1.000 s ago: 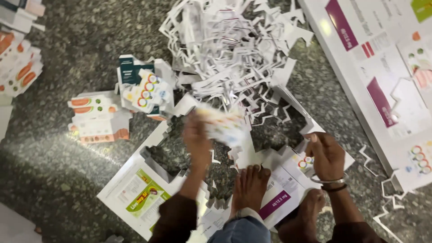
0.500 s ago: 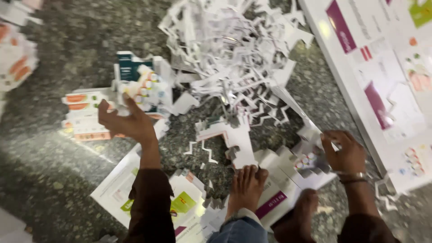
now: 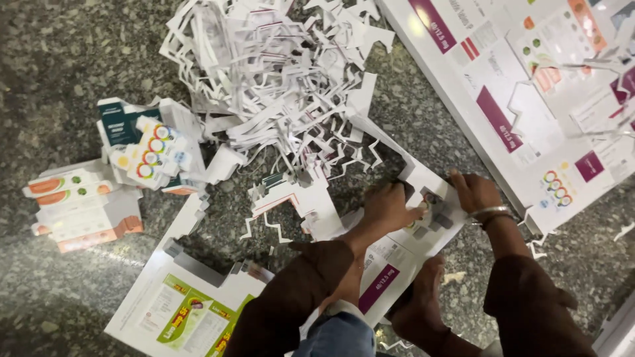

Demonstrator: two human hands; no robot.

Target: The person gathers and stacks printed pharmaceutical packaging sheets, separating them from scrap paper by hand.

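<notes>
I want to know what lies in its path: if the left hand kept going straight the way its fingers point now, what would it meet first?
The left hand points right across the printed card sheet it presses. First in that line are the right hand's fingers, close by on the same sheet. Whether they already touch is unclear.

My left hand (image 3: 387, 208) is back from the stack of colour-dot cartons (image 3: 149, 155), where it reached half a second ago, and now presses on the printed sheet (image 3: 397, 244) beside my right hand (image 3: 473, 192). The loose cut-out I held a second ago is gone from that hand.
</notes>
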